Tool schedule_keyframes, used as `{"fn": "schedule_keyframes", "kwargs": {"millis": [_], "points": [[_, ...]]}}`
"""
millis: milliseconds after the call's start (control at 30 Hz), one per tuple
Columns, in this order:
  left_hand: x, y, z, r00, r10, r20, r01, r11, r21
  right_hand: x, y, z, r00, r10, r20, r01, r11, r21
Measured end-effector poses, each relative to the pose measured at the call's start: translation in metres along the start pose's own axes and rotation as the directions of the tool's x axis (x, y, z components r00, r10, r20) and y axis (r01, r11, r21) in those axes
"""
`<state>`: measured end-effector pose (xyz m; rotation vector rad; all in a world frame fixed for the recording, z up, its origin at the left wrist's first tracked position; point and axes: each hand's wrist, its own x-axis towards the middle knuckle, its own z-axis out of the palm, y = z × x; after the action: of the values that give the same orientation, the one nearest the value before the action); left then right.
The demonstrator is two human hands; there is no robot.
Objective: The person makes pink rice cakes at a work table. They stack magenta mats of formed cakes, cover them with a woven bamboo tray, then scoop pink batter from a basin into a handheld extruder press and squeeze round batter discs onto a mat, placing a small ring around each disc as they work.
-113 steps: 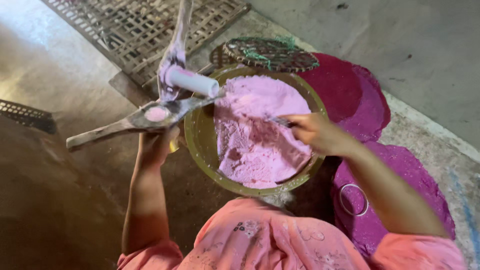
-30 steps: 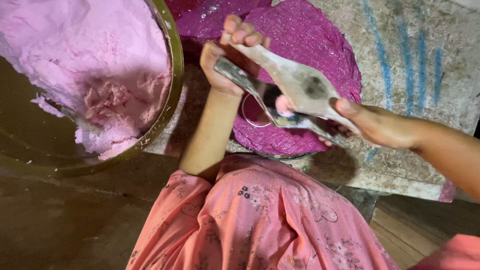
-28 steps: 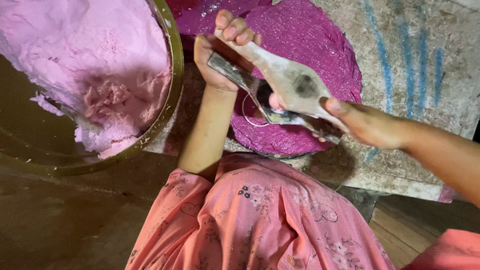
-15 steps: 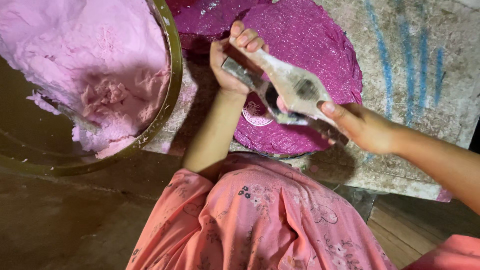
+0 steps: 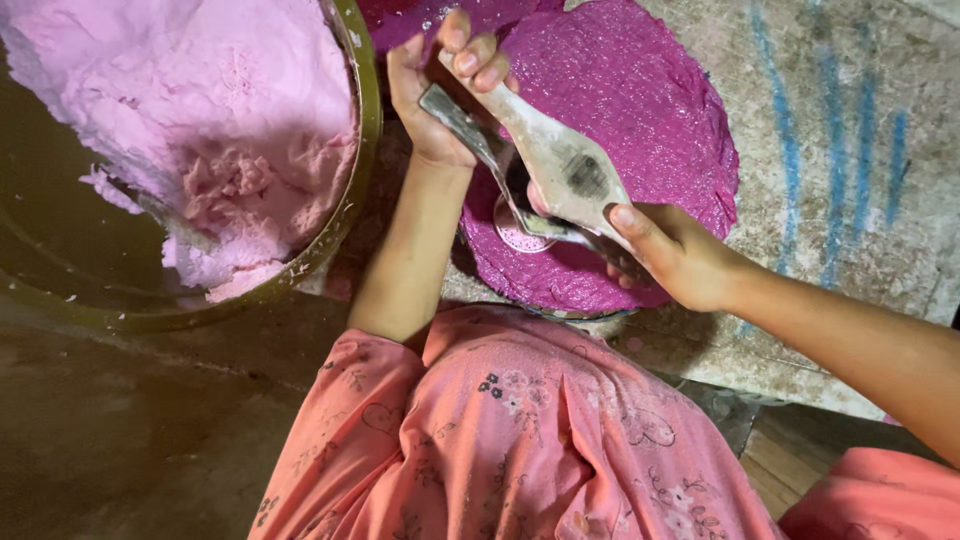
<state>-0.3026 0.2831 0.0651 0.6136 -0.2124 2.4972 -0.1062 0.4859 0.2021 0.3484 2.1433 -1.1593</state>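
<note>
My left hand [image 5: 437, 95] grips one end of a grey two-armed metal press [image 5: 545, 170], and my right hand [image 5: 675, 255] grips its other end. The press hangs over a round magenta mat [image 5: 640, 110]. Under the press a small pale pink disc [image 5: 515, 232] lies on the mat inside a thin ring. To the left stands a big metal basin [image 5: 362, 130] holding a mass of pink dough [image 5: 215, 100].
The mat lies on a rough grey slab [image 5: 850, 150] with blue streaks. A second magenta mat [image 5: 400, 12] shows at the top edge. Dark floor [image 5: 130, 430] spreads at lower left. My pink flowered clothing [image 5: 520, 430] fills the bottom.
From dipping in the dough basin with the press held up at left, I have turned right; both hands now hold the press over the magenta mat, and a pink disc lies beneath it.
</note>
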Motion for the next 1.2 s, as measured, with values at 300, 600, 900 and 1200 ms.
{"fn": "schedule_keyframes", "kwargs": {"millis": [300, 600, 900, 1200], "points": [[0.005, -0.036, -0.012, 0.985, 0.075, -0.157, -0.069, 0.997, 0.041, -0.005, 0.003, -0.023, 0.992, 0.096, -0.082, -0.103, 0.992, -0.076], [0.009, -0.029, -0.005, 0.985, 0.054, -0.162, -0.044, 0.997, 0.068, 0.0, 0.006, -0.014, 0.988, 0.056, -0.147, -0.064, 0.997, -0.052], [0.0, 0.012, 0.047, 0.837, -0.083, -0.541, 0.467, 0.625, 0.626, 0.011, 0.065, 0.014, 0.886, -0.385, -0.258, 0.448, 0.853, 0.267], [-0.093, -0.039, 0.077, 0.822, -0.261, -0.506, 0.146, -0.763, 0.63, -0.021, 0.094, 0.031, 0.716, -0.34, -0.61, 0.691, 0.471, 0.548]]}}
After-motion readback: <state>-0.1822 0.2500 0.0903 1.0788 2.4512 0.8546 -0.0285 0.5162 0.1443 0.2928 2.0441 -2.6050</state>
